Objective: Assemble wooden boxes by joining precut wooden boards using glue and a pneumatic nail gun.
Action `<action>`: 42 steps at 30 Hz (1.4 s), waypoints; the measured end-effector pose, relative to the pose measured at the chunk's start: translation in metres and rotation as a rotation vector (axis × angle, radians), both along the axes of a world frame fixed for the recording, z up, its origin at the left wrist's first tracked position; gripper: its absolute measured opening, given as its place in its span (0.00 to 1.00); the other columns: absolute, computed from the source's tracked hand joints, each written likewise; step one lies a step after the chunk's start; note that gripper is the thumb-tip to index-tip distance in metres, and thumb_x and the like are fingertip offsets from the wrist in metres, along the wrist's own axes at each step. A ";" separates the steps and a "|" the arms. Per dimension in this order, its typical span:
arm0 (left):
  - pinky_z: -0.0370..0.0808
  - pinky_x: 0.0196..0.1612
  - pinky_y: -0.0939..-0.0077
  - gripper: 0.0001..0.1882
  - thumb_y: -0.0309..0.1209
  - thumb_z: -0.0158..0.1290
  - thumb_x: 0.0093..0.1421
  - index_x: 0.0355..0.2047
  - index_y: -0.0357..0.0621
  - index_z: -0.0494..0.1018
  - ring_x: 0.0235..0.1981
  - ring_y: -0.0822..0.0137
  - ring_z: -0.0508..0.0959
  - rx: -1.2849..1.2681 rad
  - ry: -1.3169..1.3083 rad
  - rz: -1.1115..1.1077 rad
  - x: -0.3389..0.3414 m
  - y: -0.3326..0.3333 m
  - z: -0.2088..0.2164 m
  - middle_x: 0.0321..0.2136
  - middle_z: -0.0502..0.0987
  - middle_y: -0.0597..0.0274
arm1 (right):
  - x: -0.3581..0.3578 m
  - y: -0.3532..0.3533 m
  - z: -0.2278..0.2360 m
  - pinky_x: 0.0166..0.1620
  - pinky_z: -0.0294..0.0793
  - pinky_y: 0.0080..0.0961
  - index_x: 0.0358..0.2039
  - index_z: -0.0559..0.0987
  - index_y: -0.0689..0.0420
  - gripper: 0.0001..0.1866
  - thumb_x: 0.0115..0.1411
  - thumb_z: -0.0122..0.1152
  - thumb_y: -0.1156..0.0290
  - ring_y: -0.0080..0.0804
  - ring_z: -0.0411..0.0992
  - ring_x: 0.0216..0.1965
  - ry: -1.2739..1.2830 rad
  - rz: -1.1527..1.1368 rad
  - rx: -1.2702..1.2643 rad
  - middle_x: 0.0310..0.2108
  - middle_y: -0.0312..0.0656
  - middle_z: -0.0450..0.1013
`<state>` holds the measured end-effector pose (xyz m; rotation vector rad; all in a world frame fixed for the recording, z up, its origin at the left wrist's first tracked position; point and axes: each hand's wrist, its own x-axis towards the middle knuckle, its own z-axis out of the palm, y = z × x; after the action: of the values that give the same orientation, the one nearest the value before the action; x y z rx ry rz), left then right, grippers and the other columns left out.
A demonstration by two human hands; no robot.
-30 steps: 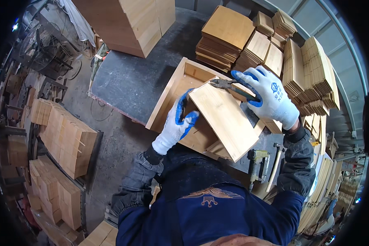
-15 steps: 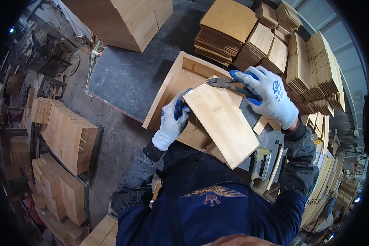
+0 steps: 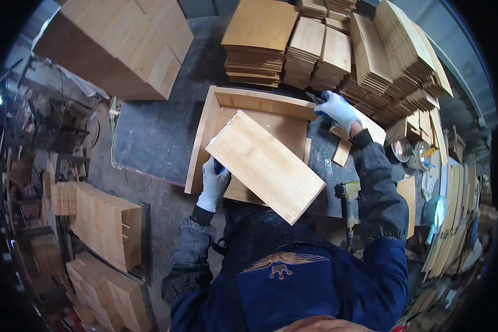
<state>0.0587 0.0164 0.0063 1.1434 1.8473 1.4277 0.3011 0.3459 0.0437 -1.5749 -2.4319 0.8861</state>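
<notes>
My left hand (image 3: 214, 183), in a white and blue work glove, grips the left edge of a pale wooden panel (image 3: 266, 166). The panel is tilted over an open wooden box frame, like a drawer (image 3: 201, 141), on the dark worktable. Its upper left edge looks rough and whitish. My right hand (image 3: 338, 109), gloved alike, is at the frame's far right corner. Its fingers are closed around dark pliers (image 3: 314, 98), mostly hidden by the hand and the frame.
Stacks of thin wooden boards (image 3: 260, 27) line the table's far side. A large wooden block of panels (image 3: 116, 44) stands far left. Near the table's front right are a greenish air tool (image 3: 348, 193) and a small wood strip (image 3: 342, 152). More stacked wood (image 3: 102, 221) stands at left.
My right hand has moved the pliers away from the panel's top edge to the frame's far right corner. The panel has shifted left in view, still in my left hand.
</notes>
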 end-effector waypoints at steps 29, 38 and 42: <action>0.71 0.33 0.49 0.17 0.42 0.53 0.61 0.28 0.37 0.71 0.28 0.39 0.76 -0.489 0.608 -0.075 -0.046 0.009 0.055 0.23 0.75 0.41 | 0.013 -0.244 -0.023 0.41 0.75 0.19 0.71 0.46 0.56 0.51 0.54 0.68 0.68 0.25 0.71 0.40 1.075 -0.040 -0.733 0.62 0.45 0.58; 0.76 0.39 0.61 0.13 0.33 0.53 0.61 0.40 0.34 0.72 0.36 0.49 0.80 -0.450 0.520 0.095 -0.054 0.006 0.032 0.33 0.79 0.42 | -0.035 -0.242 -0.108 0.56 0.69 0.32 0.63 0.63 0.63 0.37 0.60 0.63 0.57 0.39 0.68 0.55 0.830 -0.093 -0.458 0.58 0.50 0.65; 0.74 0.52 0.72 0.21 0.19 0.49 0.63 0.57 0.32 0.66 0.50 0.62 0.77 0.010 0.232 0.231 -0.020 -0.032 0.051 0.50 0.75 0.47 | -0.033 -0.242 -0.108 0.48 0.73 0.28 0.65 0.62 0.61 0.36 0.61 0.62 0.58 0.32 0.73 0.47 0.475 0.027 -0.017 0.49 0.48 0.73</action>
<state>0.0391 -0.0153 0.0576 1.1723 2.1967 1.4804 0.2682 0.1040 -0.0643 -1.1679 -2.1140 1.1338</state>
